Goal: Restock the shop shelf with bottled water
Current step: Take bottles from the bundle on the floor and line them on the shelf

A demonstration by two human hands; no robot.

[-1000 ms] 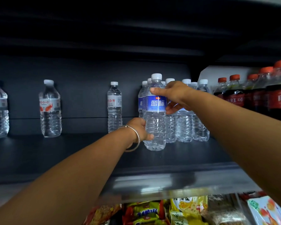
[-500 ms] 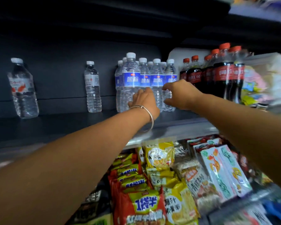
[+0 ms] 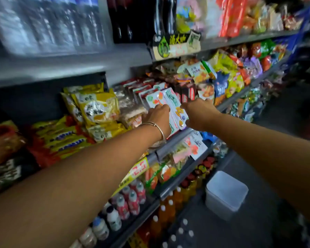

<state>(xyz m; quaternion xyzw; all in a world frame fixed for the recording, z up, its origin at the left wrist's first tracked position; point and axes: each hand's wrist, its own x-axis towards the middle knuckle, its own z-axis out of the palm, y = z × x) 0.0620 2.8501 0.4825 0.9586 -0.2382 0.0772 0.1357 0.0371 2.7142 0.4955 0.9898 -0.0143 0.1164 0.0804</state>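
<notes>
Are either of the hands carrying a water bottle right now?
No. Left hand and right hand hold nothing, fingers loosely curled in front of the snack packets.

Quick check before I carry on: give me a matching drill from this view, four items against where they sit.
Items:
1. water bottles
2. yellow snack packs
3. white bin
4. orange drink bottles

Places:
A. on the floor by the shelving
B. top shelf, upper left, blurred
C. low shelf, below the hands
D. middle shelf, left of the left hand

Pairs: 1-B, 2-D, 3-A, 4-C
</notes>
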